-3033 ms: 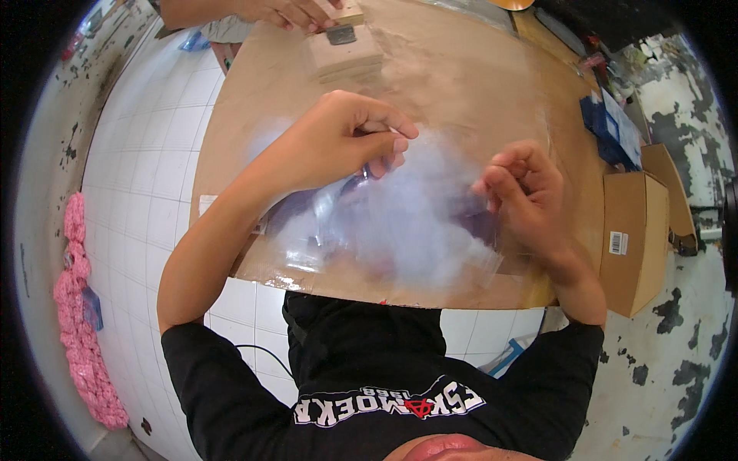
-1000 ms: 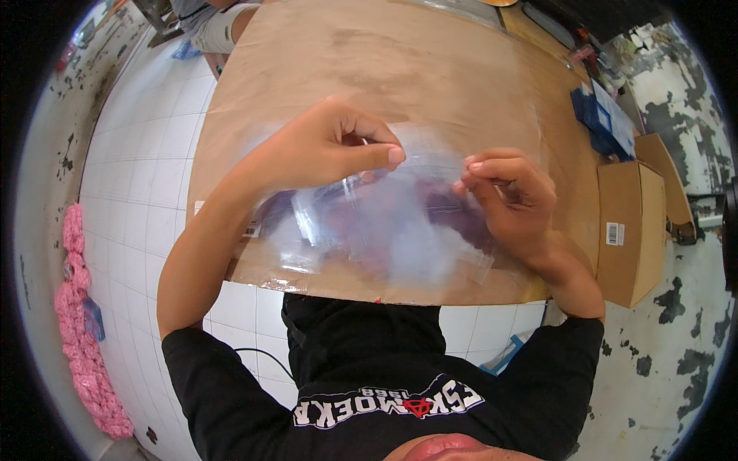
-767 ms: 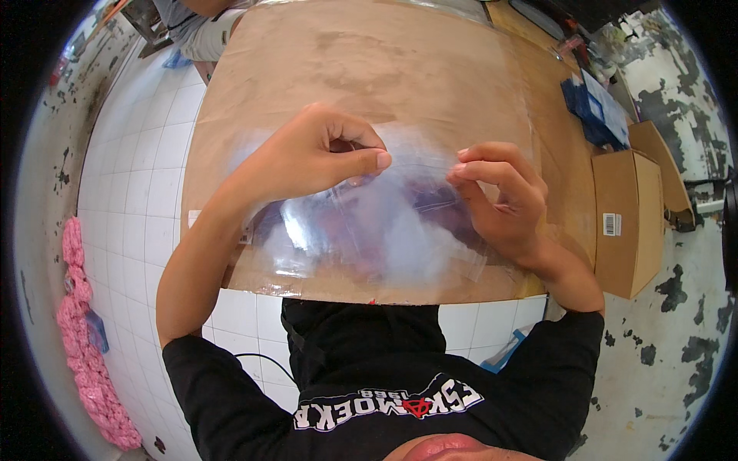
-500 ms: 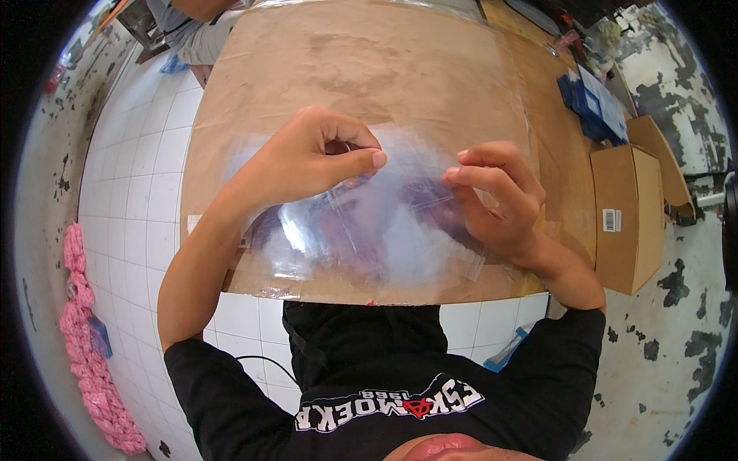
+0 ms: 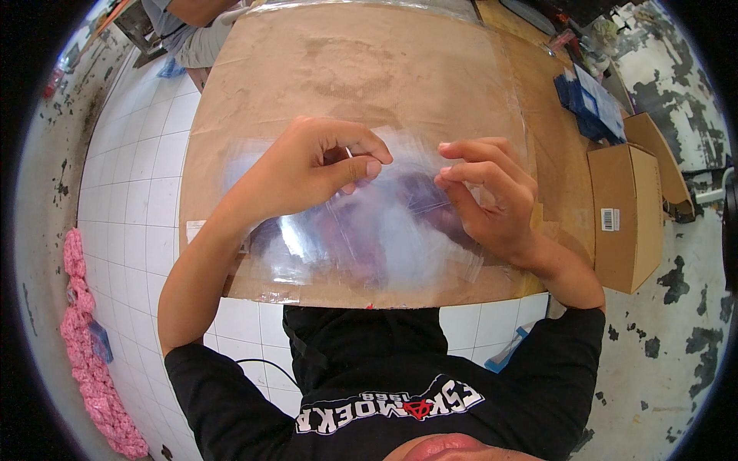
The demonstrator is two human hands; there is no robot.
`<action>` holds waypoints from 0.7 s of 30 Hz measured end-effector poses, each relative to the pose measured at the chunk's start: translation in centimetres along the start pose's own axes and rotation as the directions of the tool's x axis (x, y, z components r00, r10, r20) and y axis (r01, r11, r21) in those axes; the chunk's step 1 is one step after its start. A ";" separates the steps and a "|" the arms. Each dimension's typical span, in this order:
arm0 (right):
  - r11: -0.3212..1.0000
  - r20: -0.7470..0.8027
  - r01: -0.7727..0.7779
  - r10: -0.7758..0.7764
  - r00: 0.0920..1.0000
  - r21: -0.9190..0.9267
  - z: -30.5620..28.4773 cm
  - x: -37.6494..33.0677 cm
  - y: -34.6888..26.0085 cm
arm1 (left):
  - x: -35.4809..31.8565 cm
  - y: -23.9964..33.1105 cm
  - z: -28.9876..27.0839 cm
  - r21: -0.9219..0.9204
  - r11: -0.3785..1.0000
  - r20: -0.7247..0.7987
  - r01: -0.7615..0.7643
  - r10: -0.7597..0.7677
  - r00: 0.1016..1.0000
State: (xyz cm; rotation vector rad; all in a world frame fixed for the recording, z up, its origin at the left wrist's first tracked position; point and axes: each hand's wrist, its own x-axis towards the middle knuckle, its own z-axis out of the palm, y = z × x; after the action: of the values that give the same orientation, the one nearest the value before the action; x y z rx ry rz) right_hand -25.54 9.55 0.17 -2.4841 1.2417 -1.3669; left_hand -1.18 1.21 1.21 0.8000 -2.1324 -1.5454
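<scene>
My left hand is above the middle of the table, its thumb and forefinger pressed together. A thin white strip shows inside its curled fingers; the rest of the strip is hidden. To the right, my right hand has thumb and forefinger tips together in a pinch, with the other fingers loosely curled and apart. Whatever may be in that pinch is too small to make out. Beneath both hands lies a spread of shiny clear plastic film, with creases and glare across it.
Brown paper covers the table. An open cardboard box stands at the right, with blue-and-white packs behind it. Another person's arm shows at the far left. A pink braided bundle lies along the left wall.
My left hand has shifted slightly right and down, showing the white strip more. My right hand has moved slightly left, its upper fingers lifting away from the pinch.
</scene>
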 end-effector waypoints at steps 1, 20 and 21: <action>1.000 0.004 0.015 -0.015 1.000 -0.007 0.0 0.0 0.0 | 0.0 0.0 0.0 0.004 1.000 -0.003 -0.005 0.005 1.000; 0.989 -0.124 0.106 -0.092 0.988 0.107 0.8 -1.4 -0.6 | 0.0 0.0 0.3 -0.020 0.999 -0.032 0.039 -0.040 0.999; 0.987 -0.119 0.108 -0.094 0.989 0.120 0.8 -1.5 -0.6 | 0.1 0.2 0.2 0.011 0.998 -0.015 0.067 -0.067 0.998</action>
State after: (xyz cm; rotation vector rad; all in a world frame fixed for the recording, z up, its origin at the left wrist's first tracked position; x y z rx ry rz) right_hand -24.98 10.72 -1.09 -2.4445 1.0235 -1.5768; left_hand -1.40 1.37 1.33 0.8923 -2.1258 -1.5566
